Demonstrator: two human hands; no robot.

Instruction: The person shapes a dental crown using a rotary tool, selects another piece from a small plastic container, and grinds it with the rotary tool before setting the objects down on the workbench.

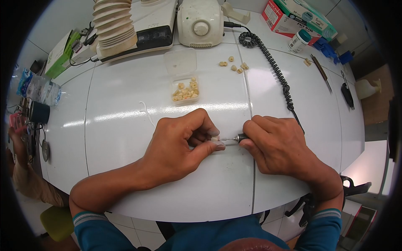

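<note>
My left hand (180,144) is closed, pinching a small pale tooth-like piece (215,138) between thumb and index finger. Whitish dust coats those fingertips. My right hand (276,144) grips a black rotary handpiece (241,137), whose thin metal bit (228,139) points left and reaches the piece; the exact contact point is too small to tell. Beyond my hands, an open clear plastic box (185,100) holds several yellowish tooth-like pieces (192,90). More loose pieces (239,70) lie on the white table (125,125) to the right of the box.
A white control unit (201,28) stands at the back, with a coiled black cord (274,62). Around it are a ribbed hose (113,25), mask boxes (293,21) and a green-capped bottle (299,41). Slim tools (321,73) lie right. Another person's arm (19,152) shows far left.
</note>
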